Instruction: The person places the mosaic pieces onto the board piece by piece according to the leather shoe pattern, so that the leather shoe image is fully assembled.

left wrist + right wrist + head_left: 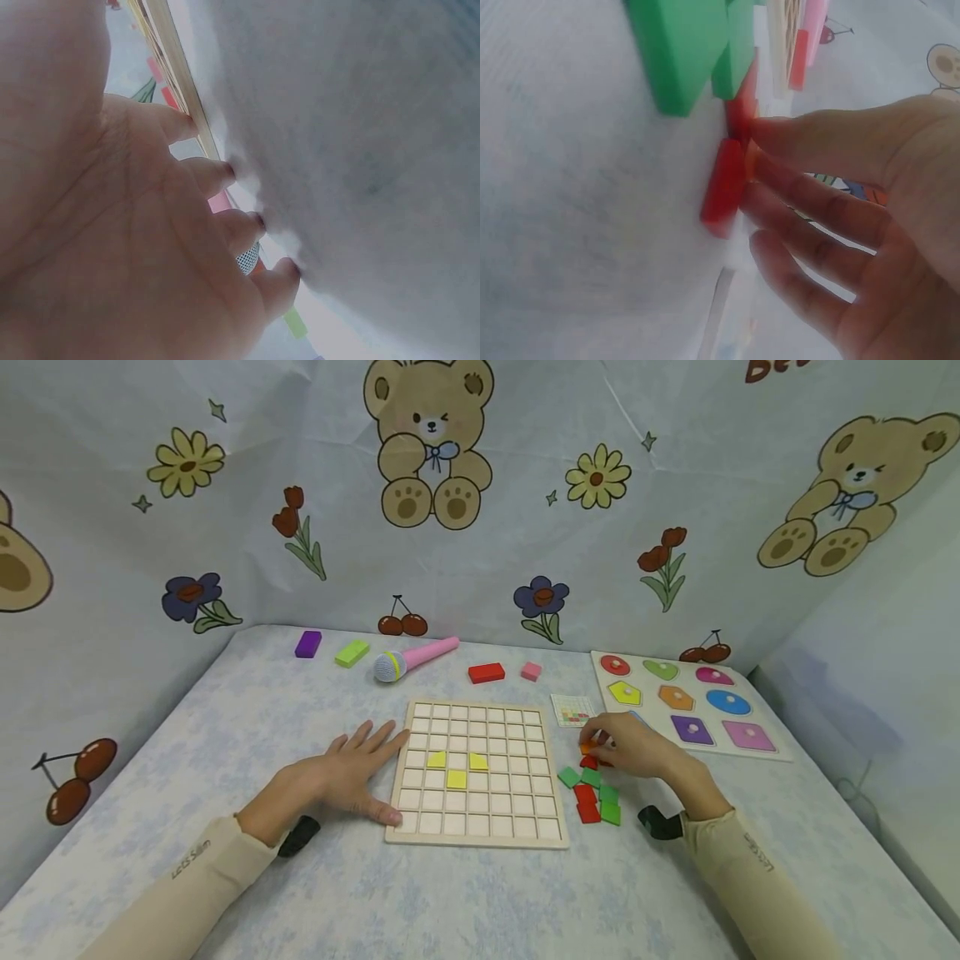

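A wooden grid board [480, 837] lies on the table with three yellow tiles [457, 779] set in its middle rows. My left hand [360, 768] rests flat on the table at the board's left edge, fingers spread; in the left wrist view the fingertips [225, 171] press the cloth beside the board edge [176, 67]. Right of the board is a pile of green and red tiles [592, 793]. My right hand [600, 742] is at the pile's far end and pinches an orange tile [587, 748]. The right wrist view shows a red tile [724, 187] at the fingertips and green tiles [679, 45] beyond.
Along the back lie a purple block [308, 643], a green block [352, 652], a pink toy microphone [416, 658], a red block [486, 672] and a pink block [531, 671]. A pattern card [572, 710] and a shape puzzle board [750, 752] sit at the right. Printed fabric walls enclose the table.
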Available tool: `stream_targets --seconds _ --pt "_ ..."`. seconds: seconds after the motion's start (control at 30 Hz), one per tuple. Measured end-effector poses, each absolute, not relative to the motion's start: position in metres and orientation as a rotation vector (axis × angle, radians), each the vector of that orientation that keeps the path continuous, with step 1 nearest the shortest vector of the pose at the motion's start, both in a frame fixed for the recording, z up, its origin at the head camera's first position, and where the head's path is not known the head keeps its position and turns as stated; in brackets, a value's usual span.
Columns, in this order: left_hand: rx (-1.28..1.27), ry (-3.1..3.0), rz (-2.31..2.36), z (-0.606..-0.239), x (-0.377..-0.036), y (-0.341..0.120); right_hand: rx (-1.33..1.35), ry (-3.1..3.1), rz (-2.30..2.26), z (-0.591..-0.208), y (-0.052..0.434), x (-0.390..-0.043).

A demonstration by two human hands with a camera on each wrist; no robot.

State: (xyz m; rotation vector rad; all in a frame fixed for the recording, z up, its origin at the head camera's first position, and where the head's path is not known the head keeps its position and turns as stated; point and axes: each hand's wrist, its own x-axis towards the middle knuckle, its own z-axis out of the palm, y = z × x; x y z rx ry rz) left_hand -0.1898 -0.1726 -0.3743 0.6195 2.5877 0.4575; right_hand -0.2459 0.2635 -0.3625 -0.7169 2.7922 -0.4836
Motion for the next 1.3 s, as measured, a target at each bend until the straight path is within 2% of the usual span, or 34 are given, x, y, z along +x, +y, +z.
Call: stream_targets --seconds 0.43,0.67,0.9,1.3 --pt "0.613 2.586 0.428 -0.372 -0.190 -0.173 -0.693 2.870 -0.498 -0.363 0.254 -0.243" --pt "0.609 2.592 0.419 -0.371 -0.192 -0.175 -0.779 2.875 -0.480 -0.354 0.240 -0.238" --pt "0.624 2.589 0.427 -0.374 -0.191 -0.174 -0.841 2.812 -0.522 -0.343 0.198 -0.235" --pt "0.623 2.599 0.429 -0.376 -0.192 -0.172 -1.144 2.637 -0.582 -0.339 0.103 -0.229"
